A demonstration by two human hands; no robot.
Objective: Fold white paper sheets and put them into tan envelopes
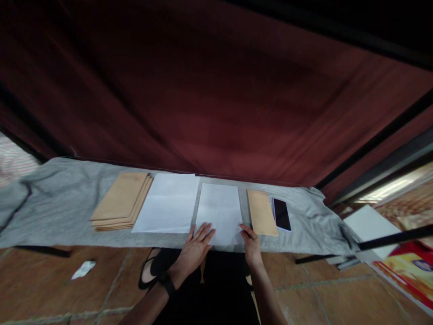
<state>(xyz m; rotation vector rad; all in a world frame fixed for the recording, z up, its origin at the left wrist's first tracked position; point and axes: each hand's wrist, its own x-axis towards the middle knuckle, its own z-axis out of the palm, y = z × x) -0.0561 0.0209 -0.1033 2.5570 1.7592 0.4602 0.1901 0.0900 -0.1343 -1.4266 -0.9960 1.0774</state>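
Note:
A single white sheet of paper [219,210] lies flat in front of me on the grey cloth. My left hand [198,243] rests palm down at its lower left corner, fingers stretched out. At the lower right edge, my right hand [251,243] has its thumb and index finger closed on the sheet's side. Left of that sheet is a pile of white paper [167,203], and beyond it a stack of brown envelopes [122,196]. One more brown envelope [262,213] lies just right of my right hand.
A phone [282,214] with a dark screen lies right of the single envelope. Grey cloth [67,198] covers the narrow bench. Behind it hangs a dark red curtain [216,113]. A crumpled white scrap [83,269] is on the tiled floor; a red and yellow package [411,268] is at right.

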